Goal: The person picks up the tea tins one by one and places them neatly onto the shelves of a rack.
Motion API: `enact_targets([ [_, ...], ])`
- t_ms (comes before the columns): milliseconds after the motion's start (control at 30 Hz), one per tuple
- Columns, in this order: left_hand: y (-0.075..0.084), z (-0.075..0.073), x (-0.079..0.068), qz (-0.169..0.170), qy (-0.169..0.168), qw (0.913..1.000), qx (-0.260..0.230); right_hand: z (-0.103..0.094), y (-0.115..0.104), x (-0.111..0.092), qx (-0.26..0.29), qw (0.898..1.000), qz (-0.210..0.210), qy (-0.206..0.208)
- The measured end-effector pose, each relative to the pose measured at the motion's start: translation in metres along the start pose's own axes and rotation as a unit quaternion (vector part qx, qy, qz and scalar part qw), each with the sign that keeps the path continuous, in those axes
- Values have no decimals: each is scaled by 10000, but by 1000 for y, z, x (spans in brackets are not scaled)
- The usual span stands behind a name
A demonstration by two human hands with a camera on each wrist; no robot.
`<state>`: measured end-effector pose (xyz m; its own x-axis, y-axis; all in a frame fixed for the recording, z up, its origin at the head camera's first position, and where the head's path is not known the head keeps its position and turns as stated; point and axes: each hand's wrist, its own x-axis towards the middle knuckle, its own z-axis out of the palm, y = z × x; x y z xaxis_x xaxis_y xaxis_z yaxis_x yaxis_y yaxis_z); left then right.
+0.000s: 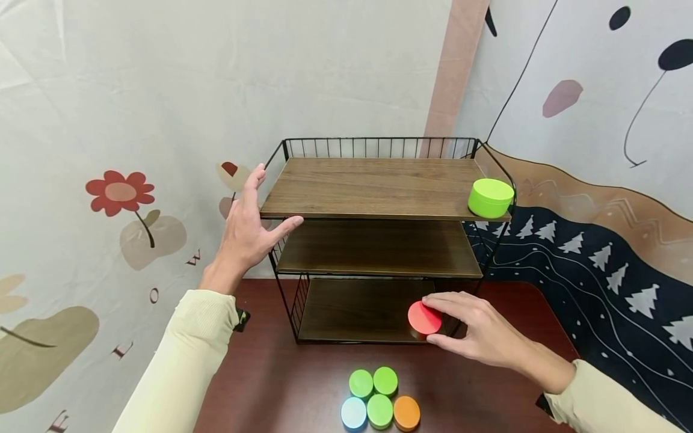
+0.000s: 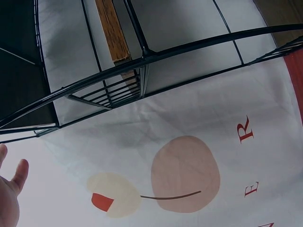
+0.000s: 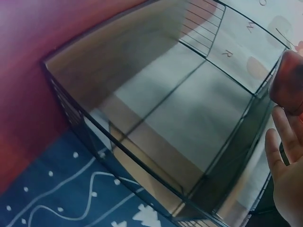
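Observation:
My right hand (image 1: 479,328) pinches a round red container (image 1: 424,317) between thumb and fingers, in front of the rack's bottom shelf. At the image edge of the right wrist view the same red container (image 3: 289,82) shows beside the fingers (image 3: 284,127). My left hand (image 1: 246,231), fingers spread, is at the left side of the three-tier wood-and-wire rack (image 1: 373,186); whether it touches the frame I cannot tell. Only part of the left hand (image 2: 9,194) appears in the left wrist view. A green container (image 1: 489,198) sits at the top shelf's right front corner.
On the dark red table (image 1: 303,385), a cluster of round containers stands in front of the rack: several green ones (image 1: 380,411), a blue one (image 1: 354,414) and an orange one (image 1: 406,412). A printed cloth (image 1: 346,72) hangs behind.

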<state>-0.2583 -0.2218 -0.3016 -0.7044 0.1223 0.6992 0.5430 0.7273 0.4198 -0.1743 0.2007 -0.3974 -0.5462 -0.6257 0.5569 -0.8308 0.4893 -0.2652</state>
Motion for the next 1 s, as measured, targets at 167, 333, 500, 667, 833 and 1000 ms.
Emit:
enact_targets([
  [167, 0, 0, 0, -27, -30, 10000, -30, -13, -1, 10, -95, 9998, -144, 27],
  [333, 0, -1, -1, -32, -42, 10000, -8, -27, -4, 22, -103, 9995, -286, 41],
  [500, 1, -2, -1, -52, -51, 10000, 8, -42, -7, 35, -189, 9990, -392, 59],
  [667, 1, -2, -1, -62, -49, 10000, 38, -55, -11, 48, -294, 9979, -560, 164],
  [833, 1, -3, -1, -86, -74, 9999, 38, -68, -14, 61, -330, 9949, -873, 396],
  [1000, 1, -2, -2, -78, -80, 9999, 32, -81, -17, 71, -445, 9936, -908, 504],
])
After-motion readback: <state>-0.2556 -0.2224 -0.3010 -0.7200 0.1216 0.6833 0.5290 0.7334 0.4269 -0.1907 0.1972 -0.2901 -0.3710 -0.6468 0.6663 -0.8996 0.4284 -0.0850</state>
